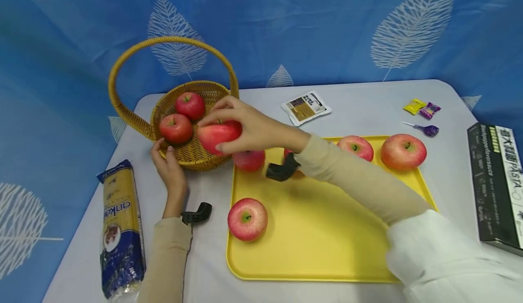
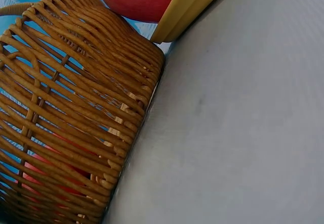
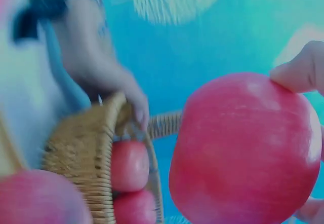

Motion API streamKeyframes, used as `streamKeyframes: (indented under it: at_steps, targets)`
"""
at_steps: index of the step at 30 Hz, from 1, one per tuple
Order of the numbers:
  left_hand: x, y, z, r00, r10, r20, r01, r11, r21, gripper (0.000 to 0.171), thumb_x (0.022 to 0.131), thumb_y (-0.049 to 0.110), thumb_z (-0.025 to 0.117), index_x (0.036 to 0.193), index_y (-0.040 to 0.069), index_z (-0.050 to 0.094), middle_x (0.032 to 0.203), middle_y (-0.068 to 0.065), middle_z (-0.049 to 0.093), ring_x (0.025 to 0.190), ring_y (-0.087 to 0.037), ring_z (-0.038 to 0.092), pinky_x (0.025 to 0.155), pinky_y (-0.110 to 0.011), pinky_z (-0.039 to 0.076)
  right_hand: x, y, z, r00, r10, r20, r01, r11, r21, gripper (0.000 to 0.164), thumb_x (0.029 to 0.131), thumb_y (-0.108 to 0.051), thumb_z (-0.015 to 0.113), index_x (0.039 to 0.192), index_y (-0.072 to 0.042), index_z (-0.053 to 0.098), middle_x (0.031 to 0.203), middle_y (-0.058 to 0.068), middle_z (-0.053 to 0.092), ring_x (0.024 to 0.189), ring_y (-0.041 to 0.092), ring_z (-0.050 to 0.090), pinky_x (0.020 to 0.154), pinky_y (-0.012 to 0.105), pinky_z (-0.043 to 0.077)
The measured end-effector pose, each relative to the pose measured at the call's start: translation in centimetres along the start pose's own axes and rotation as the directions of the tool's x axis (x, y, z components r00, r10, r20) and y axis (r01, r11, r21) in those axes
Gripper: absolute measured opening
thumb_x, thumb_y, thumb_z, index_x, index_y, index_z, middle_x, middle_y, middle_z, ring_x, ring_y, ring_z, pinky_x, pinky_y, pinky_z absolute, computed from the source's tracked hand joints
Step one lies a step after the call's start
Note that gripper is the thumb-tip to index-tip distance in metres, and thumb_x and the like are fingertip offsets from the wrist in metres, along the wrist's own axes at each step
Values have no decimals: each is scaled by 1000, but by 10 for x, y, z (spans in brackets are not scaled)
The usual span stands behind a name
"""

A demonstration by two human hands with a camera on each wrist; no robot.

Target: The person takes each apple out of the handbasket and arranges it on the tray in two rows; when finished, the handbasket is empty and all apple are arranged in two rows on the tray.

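i've got an apple (image 1: 213,139) in r hand (image 1: 257,123), over basket's (image 1: 195,161) r side; l hand (image 1: 172,173) grips basket edge. apple looks firm, med wt, prob slick skin, might bruise; i'd hold it gently rnd the widest part, fingers spread.

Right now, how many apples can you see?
8: 2 apples in the basket, 1 apple in the right hand, 5 apples on the tray, one mostly behind the right arm, which may hide more.

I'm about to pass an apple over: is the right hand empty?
No, the right hand grips a red apple by the woven basket.
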State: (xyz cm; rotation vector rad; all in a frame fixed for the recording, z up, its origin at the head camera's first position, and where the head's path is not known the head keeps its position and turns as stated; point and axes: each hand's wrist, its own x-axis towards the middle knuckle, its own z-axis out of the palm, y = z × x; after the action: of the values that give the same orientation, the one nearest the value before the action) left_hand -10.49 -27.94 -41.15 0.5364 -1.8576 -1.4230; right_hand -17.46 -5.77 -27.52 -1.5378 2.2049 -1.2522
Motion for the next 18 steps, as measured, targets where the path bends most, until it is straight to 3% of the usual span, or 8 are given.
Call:
streamKeyframes:
  at_steps: [4,10,14,18]
  targets:
    - [-1,-1,1,1000,17,7,-17,1000,-5,37,91,14,37,125,1,40,131,-8,40,126,-14,33,105,-27,22,-66,-12,-8,998,-65,21,66,995,-72,43,71,-27,71,113,-25,61,122,1,42,117,12,35,85,27,45]
    - [1,0,2,1000,10,7,-10,1000,-18,37,90,14,37,125,1,40,131,-7,39,126,-12,33,106,-26,21,-155,1,2,999,20,43,-8,964,-267,45,69,-31,72,111,-36,58,123,0,40,116,11,34,86,29,42]
    - [1,2,3,1000,-11,14,11,1000,-25,37,90,13,37,126,2,40,133,-8,39,127,-13,32,106,-27,21,-196,11,17,1000,6,9,-3,936,-352,46,66,-29,74,109,-35,59,121,2,42,113,13,36,90,28,35]
    - [0,2,1,1000,-14,8,14,1000,-18,38,90,13,37,126,1,40,134,-8,38,127,-14,32,107,-28,20,-218,16,27,999,-39,-2,35,919,-394,50,65,-28,74,111,-34,57,118,3,43,110,14,37,90,24,32]
